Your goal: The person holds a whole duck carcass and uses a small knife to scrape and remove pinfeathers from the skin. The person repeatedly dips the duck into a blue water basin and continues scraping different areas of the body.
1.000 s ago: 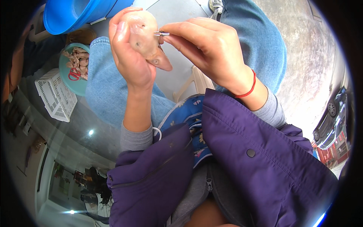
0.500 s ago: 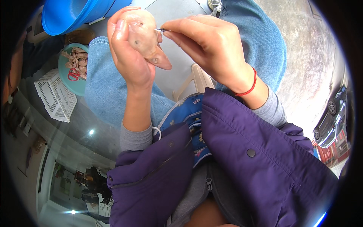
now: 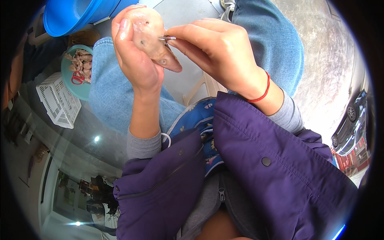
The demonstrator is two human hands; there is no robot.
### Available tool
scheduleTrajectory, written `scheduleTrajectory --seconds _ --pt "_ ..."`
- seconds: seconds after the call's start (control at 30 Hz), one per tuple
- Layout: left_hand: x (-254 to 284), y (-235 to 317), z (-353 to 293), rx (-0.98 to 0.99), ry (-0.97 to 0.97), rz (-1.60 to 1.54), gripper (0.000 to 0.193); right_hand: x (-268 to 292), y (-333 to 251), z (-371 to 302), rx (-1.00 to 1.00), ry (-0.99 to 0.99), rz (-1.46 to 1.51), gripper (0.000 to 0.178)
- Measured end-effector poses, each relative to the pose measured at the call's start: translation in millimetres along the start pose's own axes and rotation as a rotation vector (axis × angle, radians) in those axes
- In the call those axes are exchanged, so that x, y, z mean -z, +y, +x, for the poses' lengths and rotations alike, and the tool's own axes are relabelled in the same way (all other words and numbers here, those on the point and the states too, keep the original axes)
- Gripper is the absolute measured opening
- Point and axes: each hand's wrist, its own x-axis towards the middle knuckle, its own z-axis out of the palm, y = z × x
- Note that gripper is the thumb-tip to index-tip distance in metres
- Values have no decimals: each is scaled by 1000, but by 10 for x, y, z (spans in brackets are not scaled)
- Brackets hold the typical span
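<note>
My left hand (image 3: 136,56) is closed round a pale, wet piece of raw meat (image 3: 150,36), raised in front of my knees. Its skin is smooth, with a few small dark spots, and a pinkish pointed end hangs toward the lower right. A pair of metal tweezers (image 3: 167,38) is pinched between the thumb and fingers of my right hand (image 3: 218,46). The tips meet or nearly meet the right edge of the meat; exact contact is hard to see. My right fingers hide most of the tweezers.
A blue tub (image 3: 68,18) stands at the far left. Below it, a teal basin (image 3: 82,94) holds pale meat pieces and red-handled scissors (image 3: 77,77). A white perforated basket (image 3: 56,100) sits beside the basin. A beige plastic stool (image 3: 206,88) shows between my knees.
My right hand has lowered slightly and the tweezers now overlap the edge of the meat, with more of their metal showing. The left hand with the meat has shifted slightly left.
</note>
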Motion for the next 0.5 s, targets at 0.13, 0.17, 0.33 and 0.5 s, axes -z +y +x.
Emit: scheduleTrajectory --seconds 0.13,0.17,0.33,0.5 --pt "-8 -7 -1 6 18 -15 43 -4 6 0 17 -22 -29 19" --pt "-12 1 -9 15 18 -7 43 -7 13 1 27 -21 -34 19" --pt "-11 40 -39 103 -5 -105 42 -2 39 -15 -22 37 -59 19" --pt "0 12 13 77 20 -109 43 -31 45 -13 -15 18 -38 18"
